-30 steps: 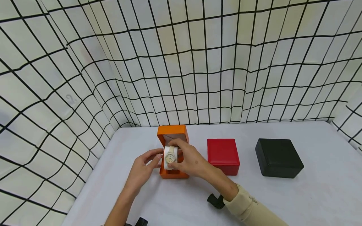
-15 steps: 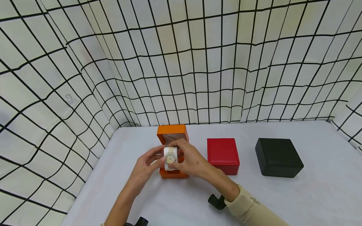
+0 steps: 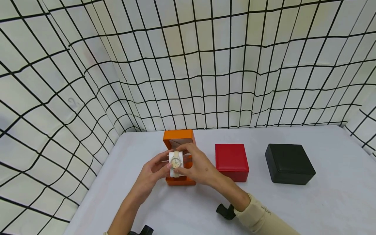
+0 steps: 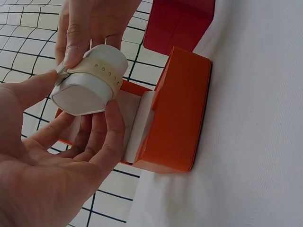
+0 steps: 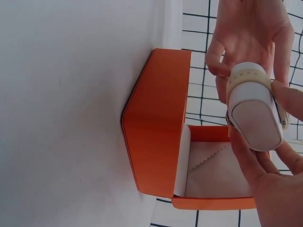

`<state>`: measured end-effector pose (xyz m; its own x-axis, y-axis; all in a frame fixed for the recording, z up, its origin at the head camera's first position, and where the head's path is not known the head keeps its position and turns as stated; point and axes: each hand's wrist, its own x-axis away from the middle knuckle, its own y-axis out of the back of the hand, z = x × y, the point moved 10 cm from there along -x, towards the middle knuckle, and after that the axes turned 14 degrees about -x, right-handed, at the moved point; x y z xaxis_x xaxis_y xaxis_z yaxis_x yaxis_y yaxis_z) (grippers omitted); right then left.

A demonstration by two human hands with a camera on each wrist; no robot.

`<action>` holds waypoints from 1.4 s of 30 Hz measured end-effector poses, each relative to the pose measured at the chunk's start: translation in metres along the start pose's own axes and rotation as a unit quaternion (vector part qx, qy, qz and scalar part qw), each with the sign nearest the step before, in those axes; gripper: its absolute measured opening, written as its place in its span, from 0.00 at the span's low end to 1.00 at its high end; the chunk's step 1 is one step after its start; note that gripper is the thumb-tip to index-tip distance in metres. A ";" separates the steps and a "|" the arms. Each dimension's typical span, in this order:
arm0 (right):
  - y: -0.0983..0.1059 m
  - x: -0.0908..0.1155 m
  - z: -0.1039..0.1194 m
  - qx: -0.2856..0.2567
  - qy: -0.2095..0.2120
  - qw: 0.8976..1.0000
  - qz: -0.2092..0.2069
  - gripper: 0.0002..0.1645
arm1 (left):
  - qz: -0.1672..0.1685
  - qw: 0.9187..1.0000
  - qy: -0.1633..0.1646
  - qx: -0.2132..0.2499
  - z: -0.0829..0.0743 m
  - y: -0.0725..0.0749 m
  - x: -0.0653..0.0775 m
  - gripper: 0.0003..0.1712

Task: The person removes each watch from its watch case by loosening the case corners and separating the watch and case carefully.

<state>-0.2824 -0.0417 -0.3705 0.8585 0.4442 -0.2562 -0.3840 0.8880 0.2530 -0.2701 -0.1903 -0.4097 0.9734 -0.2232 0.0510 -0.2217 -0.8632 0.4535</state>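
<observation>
A wristwatch [image 3: 176, 163] with a cream strap is wrapped round a white watch cushion [image 4: 78, 100]. My left hand [image 3: 151, 174] holds it from the left, thumb at the watch and fingers beneath the cushion in the left wrist view. From the right, my right hand [image 3: 202, 168] grips the cushion between thumb and fingers. Both hands hold it in front of the orange watch box [image 3: 180, 134], whose lid stands raised. In the right wrist view the cushion [image 5: 258, 124] is up off the box's base, and its flat end faces the camera.
A closed red box [image 3: 231, 158] sits right of the orange one, and a closed black box [image 3: 289, 163] stands farther right. All rest on a white cloth-covered table [image 3: 188, 209]. Black netting [image 3: 205, 75] over white sheeting rises behind and at the sides.
My left hand has come in from beside the box to grip the cushion. The watch and cushion have shifted slightly left, and my right hand keeps its grip.
</observation>
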 end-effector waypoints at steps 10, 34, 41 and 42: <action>-0.002 0.001 0.003 -0.003 0.026 1.000 0.017 0.41 | -0.008 1.000 -0.004 0.021 -0.003 0.000 -0.001 0.30; -0.012 0.005 0.013 0.034 0.102 0.994 0.034 0.42 | -0.019 0.999 0.020 0.029 0.003 0.002 0.000 0.38; -0.014 0.005 0.011 0.038 0.102 0.993 0.036 0.43 | -0.023 0.999 0.020 0.025 0.004 0.002 0.000 0.39; -0.014 0.005 0.010 0.037 0.099 0.994 0.036 0.43 | -0.023 0.999 0.022 0.024 0.005 0.002 0.000 0.39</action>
<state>-0.2689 -0.0532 -0.3664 0.7431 0.5283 -0.4108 -0.4099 0.8445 0.3445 -0.2704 -0.1940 -0.4129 0.9839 -0.1642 0.0708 -0.1787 -0.8928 0.4135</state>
